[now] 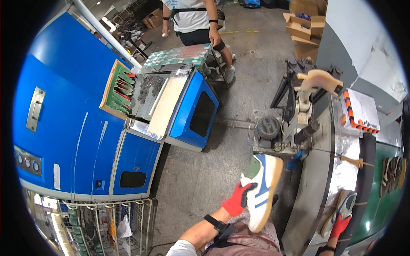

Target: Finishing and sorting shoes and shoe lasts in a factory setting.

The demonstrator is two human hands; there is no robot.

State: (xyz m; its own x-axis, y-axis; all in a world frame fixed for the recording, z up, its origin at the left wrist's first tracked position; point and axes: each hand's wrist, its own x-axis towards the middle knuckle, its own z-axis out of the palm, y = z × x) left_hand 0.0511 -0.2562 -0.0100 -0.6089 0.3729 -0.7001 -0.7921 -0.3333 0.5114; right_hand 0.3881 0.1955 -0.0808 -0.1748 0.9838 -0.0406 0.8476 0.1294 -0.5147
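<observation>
My left hand (pixel 237 201), in a red and black glove, grips a white sneaker (pixel 261 192) by its collar side. This sneaker has blue stripes, a green lining and a tan gum sole, and is held up in front of my lap. At the lower right, my right hand (pixel 340 226), also in a red glove, is closed on a second sneaker (pixel 344 204) of white and blue with a gum sole. That one is at the metal ledge beside the green conveyor belt (pixel 370 213). The fingers of my right hand are partly hidden.
A large blue machine (pixel 77 119) fills the left, above a wire rack (pixel 141 226). On the right stand a press with a motor (pixel 269 128), a white shoe box (pixel 361 111) and brown sneakers (pixel 388 176) on the belt. Another person (pixel 190 21) stands at the back near cardboard boxes (pixel 304 27).
</observation>
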